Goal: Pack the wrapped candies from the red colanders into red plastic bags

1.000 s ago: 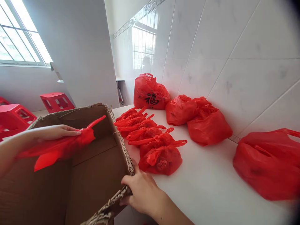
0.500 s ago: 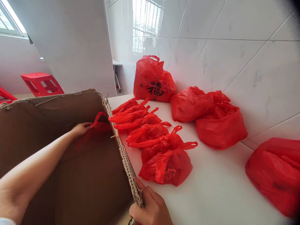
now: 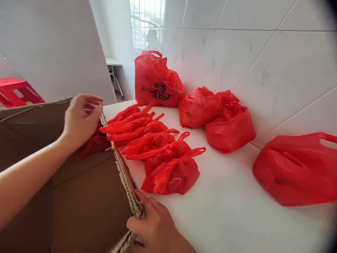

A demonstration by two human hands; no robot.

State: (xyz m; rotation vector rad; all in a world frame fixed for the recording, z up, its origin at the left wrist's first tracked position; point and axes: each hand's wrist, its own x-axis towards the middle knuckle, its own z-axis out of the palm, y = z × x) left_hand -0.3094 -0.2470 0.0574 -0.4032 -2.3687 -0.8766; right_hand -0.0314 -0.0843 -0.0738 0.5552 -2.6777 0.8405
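At the far right corner of a large cardboard box (image 3: 123,175), my left hand (image 3: 82,117) is raised to rim height, its fingers loosely curved and apart with nothing visible in them. Below it, inside the box, a red plastic bag (image 3: 92,146) lies in shadow by the wall. My right hand (image 3: 155,223) grips the box's near right edge, thumb inside and fingers outside. Just beyond that edge, a row of several small knotted red plastic bags (image 3: 172,175) lies on the white table (image 3: 226,211); some handles touch the cardboard rim.
Against the tiled wall (image 3: 252,59) stands a larger red bag (image 3: 158,82) with black characters. Two bulging red bags (image 3: 229,126) sit to its right, and another red bag (image 3: 292,172) is at the far right. A red stool (image 3: 18,93) stands behind the box.
My left hand has let go of the red bag inside the box and risen to the rim. My right hand keeps its hold on the box edge. The view has shifted right.
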